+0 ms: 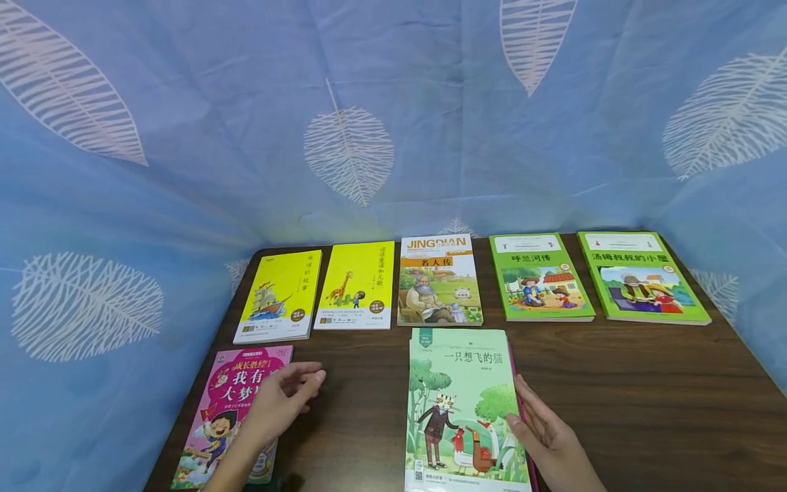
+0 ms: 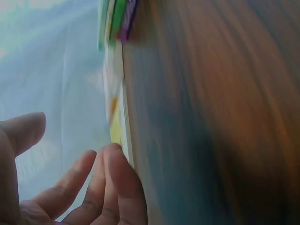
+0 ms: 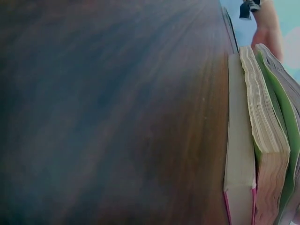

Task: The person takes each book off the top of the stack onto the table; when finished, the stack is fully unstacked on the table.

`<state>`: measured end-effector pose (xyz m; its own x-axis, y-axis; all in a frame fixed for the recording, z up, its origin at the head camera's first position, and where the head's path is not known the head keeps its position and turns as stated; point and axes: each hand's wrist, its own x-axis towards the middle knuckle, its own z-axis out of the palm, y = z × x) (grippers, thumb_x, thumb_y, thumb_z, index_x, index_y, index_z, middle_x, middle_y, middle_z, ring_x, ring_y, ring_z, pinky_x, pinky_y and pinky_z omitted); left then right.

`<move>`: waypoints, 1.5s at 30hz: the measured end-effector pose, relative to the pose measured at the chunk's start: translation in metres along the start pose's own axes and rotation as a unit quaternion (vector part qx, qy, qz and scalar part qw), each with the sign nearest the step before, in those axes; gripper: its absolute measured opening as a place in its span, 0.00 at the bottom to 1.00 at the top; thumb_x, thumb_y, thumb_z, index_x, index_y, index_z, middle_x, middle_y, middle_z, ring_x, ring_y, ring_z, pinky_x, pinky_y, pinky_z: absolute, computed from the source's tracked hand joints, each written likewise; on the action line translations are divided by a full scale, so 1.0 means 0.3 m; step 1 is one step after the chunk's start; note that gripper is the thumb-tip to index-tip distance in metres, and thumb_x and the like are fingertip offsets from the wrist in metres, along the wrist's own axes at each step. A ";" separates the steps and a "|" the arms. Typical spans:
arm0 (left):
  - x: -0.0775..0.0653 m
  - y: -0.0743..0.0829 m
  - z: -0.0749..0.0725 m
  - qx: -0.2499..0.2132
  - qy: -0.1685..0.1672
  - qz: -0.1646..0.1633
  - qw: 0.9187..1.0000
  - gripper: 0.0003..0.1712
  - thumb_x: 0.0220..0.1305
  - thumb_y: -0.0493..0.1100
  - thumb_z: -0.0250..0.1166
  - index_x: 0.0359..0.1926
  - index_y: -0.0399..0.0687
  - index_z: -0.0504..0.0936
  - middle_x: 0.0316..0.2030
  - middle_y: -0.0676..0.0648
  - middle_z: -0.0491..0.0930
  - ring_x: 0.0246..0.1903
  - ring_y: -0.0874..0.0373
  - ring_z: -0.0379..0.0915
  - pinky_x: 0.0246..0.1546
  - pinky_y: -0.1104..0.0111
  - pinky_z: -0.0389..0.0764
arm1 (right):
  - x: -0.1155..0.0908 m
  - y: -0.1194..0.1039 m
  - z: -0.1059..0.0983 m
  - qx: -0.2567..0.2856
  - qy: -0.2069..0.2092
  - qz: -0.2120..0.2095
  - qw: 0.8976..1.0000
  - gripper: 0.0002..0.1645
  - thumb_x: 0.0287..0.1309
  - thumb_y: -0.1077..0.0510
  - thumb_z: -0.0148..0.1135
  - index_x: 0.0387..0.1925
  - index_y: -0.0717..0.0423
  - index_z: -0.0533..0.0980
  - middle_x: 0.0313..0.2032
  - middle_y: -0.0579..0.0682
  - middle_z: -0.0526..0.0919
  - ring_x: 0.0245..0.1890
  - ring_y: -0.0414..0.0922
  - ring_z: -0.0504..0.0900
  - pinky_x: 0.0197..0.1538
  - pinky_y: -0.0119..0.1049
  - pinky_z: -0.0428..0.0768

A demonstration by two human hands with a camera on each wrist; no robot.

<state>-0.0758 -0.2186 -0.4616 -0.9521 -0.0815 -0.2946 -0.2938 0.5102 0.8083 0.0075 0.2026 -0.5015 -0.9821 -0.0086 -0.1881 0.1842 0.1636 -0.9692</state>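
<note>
A pale green book (image 1: 451, 389) with a cat on its cover tops a small stack at the table's front middle. Page edges of the thicker books (image 3: 267, 112) under it show in the right wrist view, with a pink cover lowest. My right hand (image 1: 550, 437) rests at the stack's right side, thumb over the cover's edge and fingers extended along the side. Left of the stack, my left hand (image 1: 279, 403) hovers over the right part of a pink book (image 1: 212, 410), holding nothing. Its fingers (image 2: 124, 183) are loosely bent, with the thumb apart.
Along the back of the dark wooden table (image 1: 645, 389) lies a row of books: two yellow ones (image 1: 279, 294) (image 1: 356, 283), one with a bearded man (image 1: 439, 280), and two green ones (image 1: 541, 277) (image 1: 642, 277). A blue leaf-patterned cloth (image 1: 246, 137) hangs behind.
</note>
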 end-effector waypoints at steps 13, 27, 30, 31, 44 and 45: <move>-0.010 0.136 0.293 -0.096 -0.217 0.073 0.969 0.36 0.73 0.61 0.66 0.68 0.39 0.77 0.51 0.42 0.86 0.44 0.53 0.85 0.34 0.61 0.90 | 0.000 -0.013 0.000 0.003 0.001 0.024 1.000 0.45 0.75 0.44 0.61 0.82 0.57 0.56 0.84 0.58 0.48 0.64 0.09 0.57 0.60 0.11 0.68; -0.071 0.130 0.423 -0.018 -0.195 0.097 0.976 0.45 0.63 0.62 0.74 0.69 0.37 0.73 0.46 0.46 0.78 0.39 0.59 0.75 0.38 0.67 0.78 | 0.004 -0.024 0.002 -0.006 0.004 0.061 0.998 0.48 0.73 0.40 0.62 0.83 0.53 0.55 0.85 0.55 0.48 0.80 0.46 0.51 0.60 0.12 0.67; -0.073 0.122 0.430 -0.021 -0.197 0.107 0.974 0.45 0.63 0.59 0.75 0.70 0.35 0.71 0.46 0.46 0.75 0.36 0.59 0.73 0.37 0.68 0.76 | 0.002 -0.022 0.001 -0.010 0.007 0.049 0.999 0.47 0.73 0.41 0.63 0.82 0.53 0.56 0.84 0.56 0.48 0.77 0.33 0.54 0.61 0.12 0.66; -0.073 0.121 0.431 -0.024 -0.198 0.112 0.973 0.44 0.64 0.57 0.75 0.69 0.34 0.70 0.45 0.46 0.74 0.36 0.59 0.72 0.36 0.68 0.75 | 0.002 -0.022 0.001 -0.012 0.007 0.045 0.999 0.47 0.73 0.42 0.63 0.82 0.54 0.56 0.84 0.57 0.49 0.75 0.28 0.55 0.61 0.12 0.66; -0.051 0.098 0.417 -0.062 -0.229 0.139 0.961 0.36 0.67 0.51 0.73 0.67 0.34 0.74 0.41 0.47 0.79 0.31 0.63 0.76 0.33 0.70 0.80 | 0.006 -0.013 0.001 -0.025 0.009 0.013 1.000 0.44 0.75 0.43 0.61 0.81 0.57 0.59 0.83 0.58 0.52 0.63 0.07 0.56 0.61 0.10 0.64; -0.048 0.097 0.413 -0.066 -0.232 0.139 0.960 0.36 0.67 0.50 0.73 0.67 0.34 0.74 0.41 0.47 0.80 0.31 0.63 0.77 0.33 0.70 0.80 | 0.005 -0.013 0.001 -0.030 0.010 0.010 0.999 0.43 0.76 0.43 0.60 0.81 0.58 0.59 0.83 0.59 0.53 0.63 0.07 0.56 0.60 0.09 0.64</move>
<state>-0.0600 -0.0966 -0.4970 -0.8643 0.4482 -0.2282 -0.0701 0.3420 0.9371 0.0052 0.2018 -0.4981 -0.9788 0.0151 -0.2043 0.2026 0.2215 -0.9539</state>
